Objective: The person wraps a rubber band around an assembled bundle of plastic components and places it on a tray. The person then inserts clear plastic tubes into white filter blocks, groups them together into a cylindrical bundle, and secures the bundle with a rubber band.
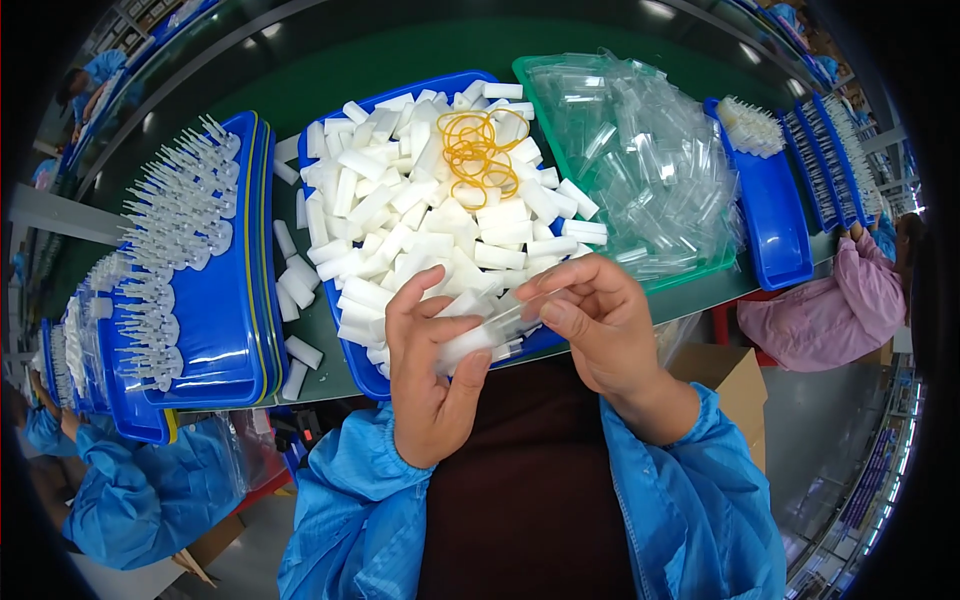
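In front of my chest, both hands meet over the near edge of a blue tray heaped with white foam-like blocks. Between thumb and fingers my left hand grips a white block. My right hand pinches a clear plastic sleeve by thumb and forefinger. The sleeve's other end meets the white block; whether the block is partly inside it I cannot tell. A tangle of yellow rubber bands lies on top of the heap.
Right of the heap stands a green tray full of clear sleeves. Stacked blue trays with white-tipped parts are at left. More blue trays stand at right. Loose blocks lie on the table. Co-workers sit on both sides.
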`<state>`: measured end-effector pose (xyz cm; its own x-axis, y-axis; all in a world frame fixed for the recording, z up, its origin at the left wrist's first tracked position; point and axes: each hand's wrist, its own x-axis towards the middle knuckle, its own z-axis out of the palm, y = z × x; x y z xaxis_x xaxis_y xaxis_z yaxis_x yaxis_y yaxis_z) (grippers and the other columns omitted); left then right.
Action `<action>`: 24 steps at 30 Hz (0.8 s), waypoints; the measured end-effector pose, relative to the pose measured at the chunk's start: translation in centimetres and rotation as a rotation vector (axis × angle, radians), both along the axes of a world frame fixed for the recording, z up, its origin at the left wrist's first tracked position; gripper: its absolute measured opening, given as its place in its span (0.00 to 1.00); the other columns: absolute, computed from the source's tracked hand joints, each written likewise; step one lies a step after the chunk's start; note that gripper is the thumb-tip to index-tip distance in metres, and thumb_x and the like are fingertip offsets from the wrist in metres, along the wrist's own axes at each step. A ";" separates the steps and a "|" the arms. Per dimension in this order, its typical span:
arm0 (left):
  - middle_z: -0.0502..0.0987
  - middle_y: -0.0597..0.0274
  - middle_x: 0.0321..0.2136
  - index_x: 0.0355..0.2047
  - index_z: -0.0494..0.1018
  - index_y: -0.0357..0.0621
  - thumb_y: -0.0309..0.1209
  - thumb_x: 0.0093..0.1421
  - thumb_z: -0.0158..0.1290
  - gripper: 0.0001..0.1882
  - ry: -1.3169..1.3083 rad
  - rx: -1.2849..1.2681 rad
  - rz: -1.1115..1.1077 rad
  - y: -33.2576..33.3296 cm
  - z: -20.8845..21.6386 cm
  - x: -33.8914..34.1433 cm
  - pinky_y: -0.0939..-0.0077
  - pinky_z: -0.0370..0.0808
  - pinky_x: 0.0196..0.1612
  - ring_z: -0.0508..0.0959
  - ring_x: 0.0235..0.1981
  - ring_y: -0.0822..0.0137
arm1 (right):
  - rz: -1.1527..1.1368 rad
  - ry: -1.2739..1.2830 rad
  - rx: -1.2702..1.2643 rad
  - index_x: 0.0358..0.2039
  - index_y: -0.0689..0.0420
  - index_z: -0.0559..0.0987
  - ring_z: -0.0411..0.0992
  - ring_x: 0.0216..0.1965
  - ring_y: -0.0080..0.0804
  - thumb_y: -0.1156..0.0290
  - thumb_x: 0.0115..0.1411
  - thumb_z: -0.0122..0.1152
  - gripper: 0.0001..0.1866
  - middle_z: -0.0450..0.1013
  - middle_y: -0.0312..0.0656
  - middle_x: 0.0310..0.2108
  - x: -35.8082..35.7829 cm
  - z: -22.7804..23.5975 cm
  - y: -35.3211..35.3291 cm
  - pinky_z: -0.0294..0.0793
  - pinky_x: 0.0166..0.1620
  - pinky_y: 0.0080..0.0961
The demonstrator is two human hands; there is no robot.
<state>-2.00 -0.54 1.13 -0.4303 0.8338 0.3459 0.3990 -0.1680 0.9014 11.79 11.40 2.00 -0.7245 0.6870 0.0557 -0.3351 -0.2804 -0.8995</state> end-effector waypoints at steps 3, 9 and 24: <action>0.59 0.42 0.54 0.37 0.71 0.39 0.26 0.56 0.52 0.08 0.036 0.041 -0.012 0.1 -0.3 -0.4 0.63 0.64 0.51 0.66 0.49 0.54 | -0.017 0.037 -0.023 0.39 0.65 0.72 0.72 0.44 0.27 0.82 0.56 0.58 0.09 0.74 0.48 0.41 0.0 0.0 -0.6 0.72 0.48 0.23; 0.60 0.42 0.53 0.36 0.70 0.37 0.29 0.58 0.51 0.08 0.082 0.011 0.002 0.2 -0.2 0.1 0.62 0.65 0.51 0.66 0.49 0.53 | -0.054 0.044 0.110 0.39 0.66 0.72 0.72 0.44 0.28 0.81 0.56 0.58 0.10 0.74 0.47 0.40 0.0 -0.3 -0.5 0.72 0.47 0.22; 0.57 0.40 0.55 0.37 0.69 0.36 0.30 0.58 0.51 0.10 0.250 0.023 0.104 -0.2 -1.1 0.0 0.62 0.65 0.50 0.66 0.48 0.49 | 0.008 -0.281 0.564 0.35 0.62 0.75 0.73 0.40 0.24 0.77 0.54 0.62 0.09 0.76 0.42 0.36 0.5 0.6 0.3 0.70 0.44 0.20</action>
<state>-2.00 -0.71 0.05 -0.4119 0.7806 0.4700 0.6246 -0.1337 0.7694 12.32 11.73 2.64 -0.7691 0.6019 0.2150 -0.0644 0.2617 -0.9630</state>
